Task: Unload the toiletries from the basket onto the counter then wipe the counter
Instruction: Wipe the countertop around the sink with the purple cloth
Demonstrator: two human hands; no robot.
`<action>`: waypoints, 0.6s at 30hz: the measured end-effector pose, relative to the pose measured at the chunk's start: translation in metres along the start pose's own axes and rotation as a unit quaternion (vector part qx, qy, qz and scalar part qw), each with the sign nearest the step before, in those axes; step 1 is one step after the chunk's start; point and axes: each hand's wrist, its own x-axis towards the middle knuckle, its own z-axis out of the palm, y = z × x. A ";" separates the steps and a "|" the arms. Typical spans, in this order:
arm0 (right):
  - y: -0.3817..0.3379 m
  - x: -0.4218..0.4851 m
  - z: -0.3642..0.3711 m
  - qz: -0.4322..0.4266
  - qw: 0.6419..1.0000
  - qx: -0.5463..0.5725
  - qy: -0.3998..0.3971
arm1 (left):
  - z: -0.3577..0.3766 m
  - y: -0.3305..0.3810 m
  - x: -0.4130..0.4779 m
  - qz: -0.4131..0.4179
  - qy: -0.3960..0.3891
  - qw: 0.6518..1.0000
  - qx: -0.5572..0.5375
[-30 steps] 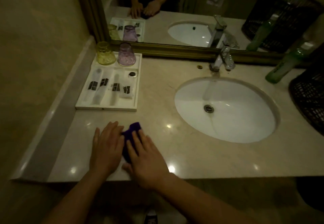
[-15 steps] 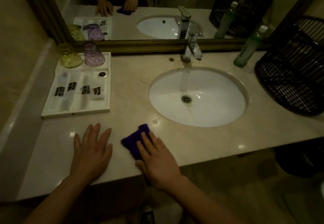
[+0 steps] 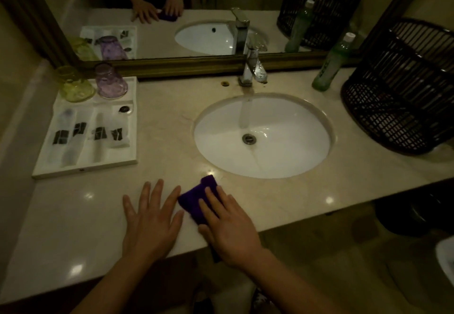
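- The right hand [image 3: 229,230] lies flat on a purple cloth [image 3: 196,197] near the front edge of the tabletop [image 3: 159,122], fingers stretched out and pressing the cloth down; its grip pinches nothing, it only bears on the cloth from above
- The left hand [image 3: 151,218] rests palm-down on the bare tabletop just left of the cloth, its grip spread wide and empty, the fingertips close to the cloth's left edge
- The cloth sits in front of the white oval sink [image 3: 262,136], between the basin's front rim and the tabletop's edge; part of it is hidden under the right hand
- A black woven basket [image 3: 403,97] stands at the far right of the tabletop, tilted toward the sink; what lies inside it cannot be made out
- A green bottle with a white cap [image 3: 331,65] stands upright just left of the basket, near the mirror frame [image 3: 184,65]
- A chrome tap [image 3: 253,68] stands behind the sink
- A white tray [image 3: 83,168] lies at the left end of the tabletop, holding wrapped toiletries [image 3: 86,134] in its compartments
- At the back of the tray stand two upturned glasses, a yellow glass [image 3: 73,85] on the left and a purple glass [image 3: 110,82] beside it
- The mirror repeats the hands, cloth, tray, tap, bottle and basket
- The light is dim and the small labels on the packets are too blurred to read
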 end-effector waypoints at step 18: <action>0.227 -0.042 -0.040 0.229 0.966 -0.118 -0.032 | 0.000 0.044 0.042 -0.019 0.014 0.999 -0.027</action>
